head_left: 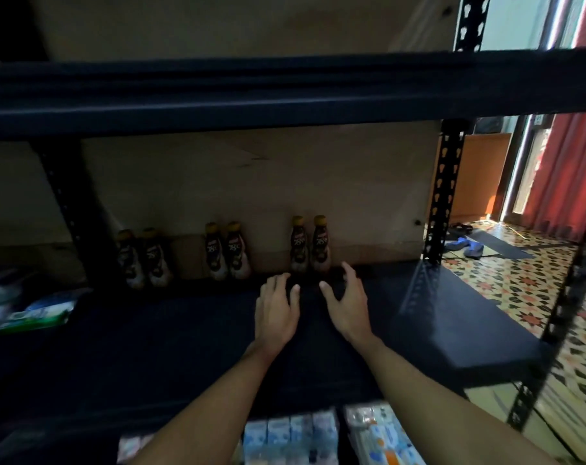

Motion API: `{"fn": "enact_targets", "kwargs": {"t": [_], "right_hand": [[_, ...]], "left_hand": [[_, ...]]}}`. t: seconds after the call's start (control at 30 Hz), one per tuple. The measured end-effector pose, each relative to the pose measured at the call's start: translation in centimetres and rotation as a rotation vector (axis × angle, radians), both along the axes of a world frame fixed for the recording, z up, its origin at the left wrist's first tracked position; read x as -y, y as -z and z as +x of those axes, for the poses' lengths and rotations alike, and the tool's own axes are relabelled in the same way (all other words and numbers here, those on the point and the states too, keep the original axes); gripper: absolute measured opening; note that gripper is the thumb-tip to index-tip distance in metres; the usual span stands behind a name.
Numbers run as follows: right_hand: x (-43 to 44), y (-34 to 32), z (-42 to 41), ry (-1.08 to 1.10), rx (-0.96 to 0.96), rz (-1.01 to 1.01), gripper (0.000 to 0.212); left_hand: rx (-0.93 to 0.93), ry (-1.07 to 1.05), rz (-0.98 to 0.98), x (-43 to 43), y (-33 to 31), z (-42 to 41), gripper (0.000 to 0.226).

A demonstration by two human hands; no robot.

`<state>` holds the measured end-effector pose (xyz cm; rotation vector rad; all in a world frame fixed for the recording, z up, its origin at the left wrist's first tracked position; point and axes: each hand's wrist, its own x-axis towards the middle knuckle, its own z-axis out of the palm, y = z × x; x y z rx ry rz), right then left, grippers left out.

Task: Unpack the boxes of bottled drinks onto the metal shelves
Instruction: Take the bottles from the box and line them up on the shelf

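Head view, shelf: a dark metal shelf (184, 330) runs across in front of the person, under a heavy upper beam (217, 95).
Bottles: six bottled drinks stand upright along the back edge in three pairs, a left pair (132, 260), a middle pair (216, 253) and a right pair (319, 245), with gaps between the pairs.
Left hand: the left hand (276, 310) is reached in just in front of the right pair, fingers loosely bent, nothing in it.
Right hand: the right hand (347, 303) is beside it, thumb and fingers spread apart and holding nothing. Its fingertips are close to the base of the right pair, and in this gloom I cannot tell whether they touch.
Boxes: none in sight from here.
Done: six bottles shelved, tidy against the back.
Left: I'd judge it an early stage, with a single back row standing. How many bottles remain can't be told with the boxes out of view.
Other stock: carton packs (291, 437) lie on the level below, and green-and-white packets (33, 310) at the far left.
Room: patterned floor tiles (520, 286) and a red curtain (570, 162) off to the right.
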<state>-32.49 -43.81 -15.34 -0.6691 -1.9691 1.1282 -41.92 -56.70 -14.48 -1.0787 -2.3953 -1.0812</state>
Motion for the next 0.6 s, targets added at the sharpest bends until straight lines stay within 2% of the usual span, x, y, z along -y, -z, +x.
{"fn": "enact_targets", "kwargs": {"t": [0.17,0.37,0.53,0.6], "right_hand": [[4.9,-0.1,4.5,-0.028,0.052,0.159,0.064],[10.4,3.0,8.8,0.058,0.297,0.541,0.06],[15.0,8.5,12.5,0.091,0.411,0.602,0.062],[16.8,10.9,14.3,0.03,0.46,0.576,0.062]], "left_hand": [[-0.08,0.044,-0.067,4.8,0.7,4.4,0.035],[-0.039,0.014,-0.165,9.3,3.0,10.0,0.048],[-0.348,0.019,-0.352,13.3,9.2,14.1,0.054],[-0.381,0.051,-0.427,15.0,11.8,15.7,0.059]]}}
